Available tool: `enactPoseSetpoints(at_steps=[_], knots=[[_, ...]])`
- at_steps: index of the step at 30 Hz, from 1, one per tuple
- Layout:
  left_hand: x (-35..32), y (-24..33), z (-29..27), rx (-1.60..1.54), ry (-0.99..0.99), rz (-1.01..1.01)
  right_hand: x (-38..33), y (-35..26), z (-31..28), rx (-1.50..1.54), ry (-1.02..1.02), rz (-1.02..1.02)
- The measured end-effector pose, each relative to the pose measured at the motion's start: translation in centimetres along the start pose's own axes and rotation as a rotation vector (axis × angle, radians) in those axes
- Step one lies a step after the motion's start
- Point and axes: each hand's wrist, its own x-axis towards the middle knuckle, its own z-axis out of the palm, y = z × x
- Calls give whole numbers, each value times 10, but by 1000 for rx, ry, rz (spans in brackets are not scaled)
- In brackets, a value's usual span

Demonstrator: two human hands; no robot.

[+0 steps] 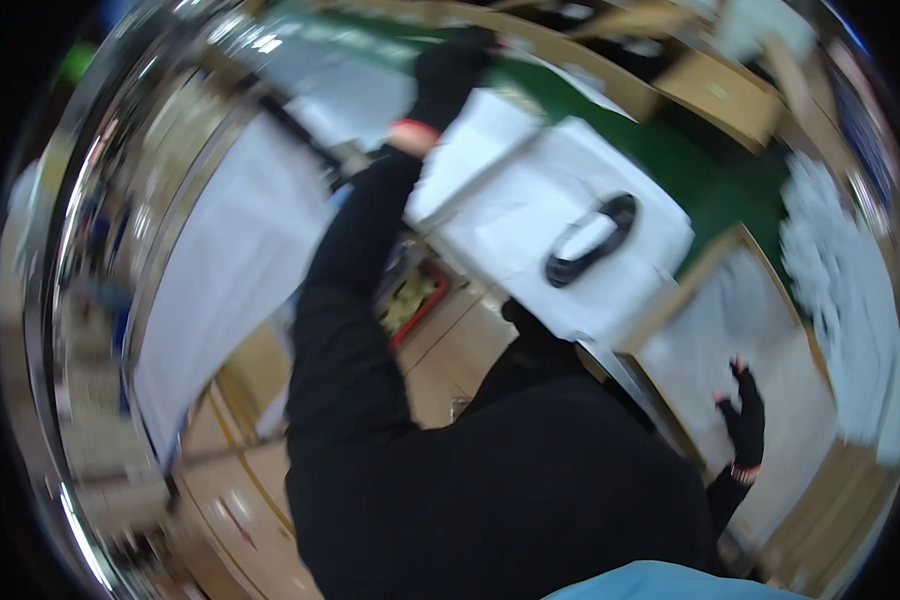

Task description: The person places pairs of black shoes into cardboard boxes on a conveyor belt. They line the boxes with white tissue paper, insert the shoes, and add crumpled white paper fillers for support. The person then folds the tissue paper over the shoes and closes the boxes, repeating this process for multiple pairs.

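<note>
A black shoe with a white inside (pixel 562 272) lies on white paper sheets (pixel 515 235) spread over the green table. Beyond it, my left hand (pixel 454 72) in a black glove reaches far across the table to the edge of a cardboard piece. Motion smears its fingers, so whether it holds anything does not show. Over the open cardboard box (pixel 660 325) on the right, my right hand (pixel 747 412) is held with thumb and finger apart and nothing visible in it. Bare fingertips stick out of its black glove.
White crumpled paper or cloth (pixel 835 290) hangs along the right side. Open cardboard boxes (pixel 720 95) stand at the far right. A white-covered surface (pixel 235 250) lies to the left, and a red-rimmed crate (pixel 415 305) is below the table. The picture is blurred.
</note>
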Motion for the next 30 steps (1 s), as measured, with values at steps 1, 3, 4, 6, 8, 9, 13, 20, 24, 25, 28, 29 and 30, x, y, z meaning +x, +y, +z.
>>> enactPoseSetpoints(at_steps=[1,3,4,6,8,9,13,20,24,25,28,29,30], knots=[[14,33,-14,-408,-82,-130,-1,-1,-8,-48,76,-11],[14,57,-23,-560,-131,-158,3,10,-11,-112,251,1],[15,84,-11,-828,-139,-446,-2,16,-16,-177,336,59],[15,123,16,-957,-351,-487,-16,23,-26,-258,487,8],[6,165,57,-826,-469,-488,-35,43,-33,-357,559,39],[3,212,73,-814,-502,-617,-45,57,-33,-389,576,90],[-47,249,173,-832,-667,-434,-62,81,-28,-463,473,332],[-82,293,231,-764,-804,-388,-89,77,-30,-435,469,433],[-94,314,246,-879,-757,-373,-91,77,-32,-437,487,417],[-106,309,257,-667,-722,-44,-90,82,-29,-454,462,421],[-154,314,278,-644,-872,58,-90,80,-32,-510,364,515],[-165,312,282,-634,-905,14,-92,78,-34,-529,328,557],[-168,314,284,-631,-938,-26,-95,77,-34,-518,321,577]])
